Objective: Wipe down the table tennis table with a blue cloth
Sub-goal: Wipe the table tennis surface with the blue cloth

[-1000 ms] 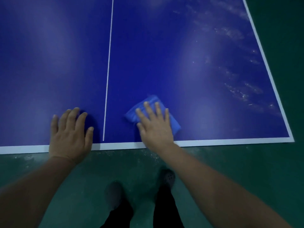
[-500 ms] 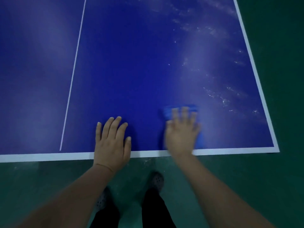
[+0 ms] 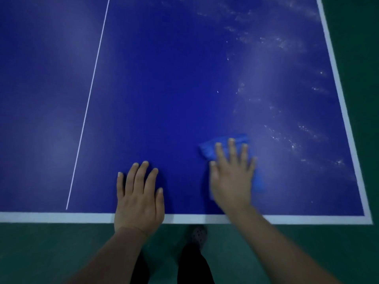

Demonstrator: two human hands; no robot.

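From the head view we look down on a dark blue table point(image 3: 164, 89) with a white border along its near and right edges and a thin white centre line point(image 3: 90, 95) running away from us on the left. Our right hand point(image 3: 231, 175) lies flat with fingers straight and spread, pressing on a blue cloth point(image 3: 207, 149) near the table's near edge, toward the right side; the cloth shows beyond the fingertips and to the right of the palm. The hand and cloth are slightly blurred. Our left hand point(image 3: 139, 199) rests palm down on the bare table just beside it, fingers straight and relaxed, grasping nothing, its heel over the near white border. Pale dusty streaks point(image 3: 287, 130) mark the surface to the right of the cloth. Below the table edge we see a green floor point(image 3: 41, 253), dark trouser legs and one shoe point(image 3: 199, 234).
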